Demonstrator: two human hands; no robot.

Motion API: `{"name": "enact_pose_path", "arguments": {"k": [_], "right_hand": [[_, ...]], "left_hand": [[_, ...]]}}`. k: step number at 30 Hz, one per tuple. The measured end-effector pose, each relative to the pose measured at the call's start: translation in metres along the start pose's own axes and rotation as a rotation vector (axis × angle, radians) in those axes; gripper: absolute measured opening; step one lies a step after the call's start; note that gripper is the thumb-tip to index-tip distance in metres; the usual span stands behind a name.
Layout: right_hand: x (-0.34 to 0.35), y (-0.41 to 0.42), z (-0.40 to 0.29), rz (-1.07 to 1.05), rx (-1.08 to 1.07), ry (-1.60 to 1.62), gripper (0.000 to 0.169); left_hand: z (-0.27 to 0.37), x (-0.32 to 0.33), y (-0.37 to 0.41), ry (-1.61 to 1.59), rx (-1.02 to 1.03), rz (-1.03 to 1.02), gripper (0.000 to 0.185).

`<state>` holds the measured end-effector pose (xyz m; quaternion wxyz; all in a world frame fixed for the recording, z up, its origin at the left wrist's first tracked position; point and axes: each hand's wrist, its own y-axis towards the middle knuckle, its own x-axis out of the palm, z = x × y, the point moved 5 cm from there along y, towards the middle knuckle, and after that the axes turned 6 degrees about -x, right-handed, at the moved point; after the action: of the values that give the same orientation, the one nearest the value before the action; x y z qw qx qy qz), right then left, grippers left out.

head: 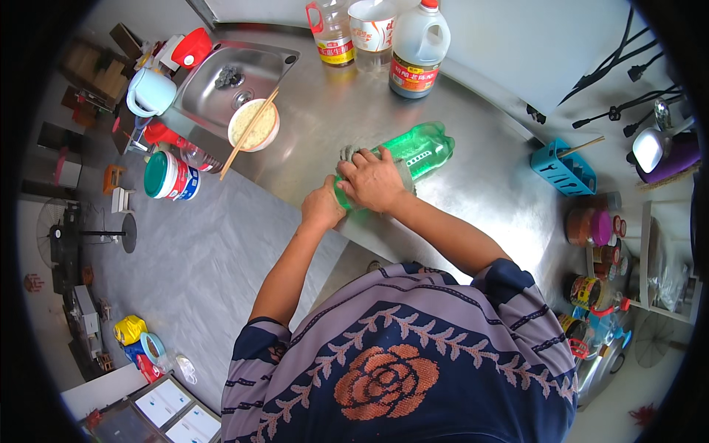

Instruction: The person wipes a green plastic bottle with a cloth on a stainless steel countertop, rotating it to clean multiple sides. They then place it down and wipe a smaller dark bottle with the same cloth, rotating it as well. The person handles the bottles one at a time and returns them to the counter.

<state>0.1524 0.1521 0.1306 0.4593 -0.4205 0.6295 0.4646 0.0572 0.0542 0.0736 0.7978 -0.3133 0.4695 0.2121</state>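
Note:
A clear green plastic bottle (429, 148) lies on its side on the stainless steel counter, its base pointing to the upper right. My left hand (323, 207) grips the bottle's near end, whose tip is hidden by the fingers. My right hand (375, 181) is spread over the bottle's body, pressing a greyish, rough wrap or pad (406, 171) around it; I cannot tell its material. Left of the bottle, a white bowl (268, 144) of pale yellowish, batter-like food stands at the counter's edge, with a pair of wooden chopsticks (249, 132) across its rim.
A steel sink (198, 83) holds a metal scourer (227, 76). Along the wall stand a soy sauce jug (334, 52), a paper-cup-topped container (372, 33) and a large handled jug (415, 66). A blue utensil basket (562, 168) and several jars (584, 227) are at right.

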Motion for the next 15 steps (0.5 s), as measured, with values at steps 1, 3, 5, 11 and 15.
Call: {"name": "enact_pose_path", "arguments": {"k": [1,3,5,11,15], "right_hand": [[0.001,0.009,0.003,-0.091,0.036,0.037,0.038],[0.005,0.027,0.007,-0.272,0.103,0.111,0.04],[0.004,0.041,0.009,-0.368,0.145,0.129,0.042],[0.028,0.07,0.028,-0.479,0.21,0.141,0.044],[0.022,0.068,0.027,-0.462,0.193,0.17,0.042]], "left_hand": [[0.002,-0.002,0.0,0.008,0.008,0.0,0.045],[0.003,-0.006,-0.003,0.024,0.018,0.001,0.045],[-0.001,-0.001,-0.002,0.026,-0.007,0.004,0.045],[0.001,-0.001,-0.001,0.037,0.0,-0.021,0.044],[0.002,-0.001,-0.003,0.044,0.01,-0.02,0.043]]}}
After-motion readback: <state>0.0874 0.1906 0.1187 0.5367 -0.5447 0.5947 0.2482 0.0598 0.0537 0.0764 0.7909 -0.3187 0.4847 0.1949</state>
